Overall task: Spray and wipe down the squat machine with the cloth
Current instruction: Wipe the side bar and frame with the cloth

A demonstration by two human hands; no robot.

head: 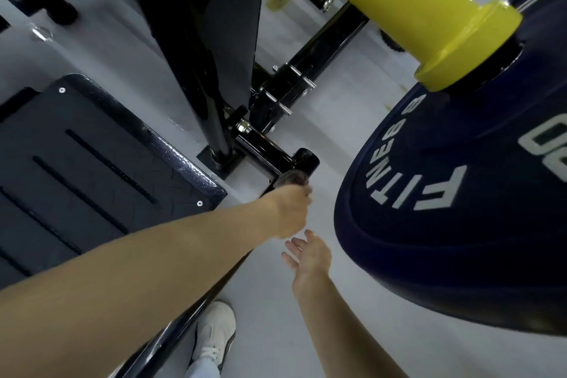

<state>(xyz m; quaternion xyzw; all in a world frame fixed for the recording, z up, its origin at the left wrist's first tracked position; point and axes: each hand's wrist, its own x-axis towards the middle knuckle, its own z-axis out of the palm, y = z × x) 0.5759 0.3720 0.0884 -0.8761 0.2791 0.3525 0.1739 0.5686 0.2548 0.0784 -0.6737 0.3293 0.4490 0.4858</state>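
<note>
Closest to the lens: the bare left forearm, stretched on a diagonal from the bottom-left corner toward the foot of the squat machine (208, 40). Next in bulk, the dark blue weight plate (460, 239) filling the right side, hung on a yellow sleeve (414, 0) and crowding the space, hence, as a guess, the low sidelong reach. Then the black footplate (76, 163) at left, flat on the pale floor (322, 95). Smaller, a dark lower rail (171, 325) passing under the forearm, with a white shoe (214, 331) beside it at the bottom edge. Smaller again, the short base tube (264, 152), long axis running from the upright's foot down and right to a round end cap (306, 159) pointing toward the plate. Right hand (308, 253) just below the left and apart from it, fingers spread and loose, holding nothing, seemingly hanging free for balance. Left hand (290, 212) closed around the dark grey cloth (290, 178), wadded and pressed to the near side of that tube just under the cap (bunched tight, presumably for firm pressure on a narrow round surface). No clear long axis to the wad itself; whether touching the cap too, hard to tell through the blur. No spray bottle in view.
</note>
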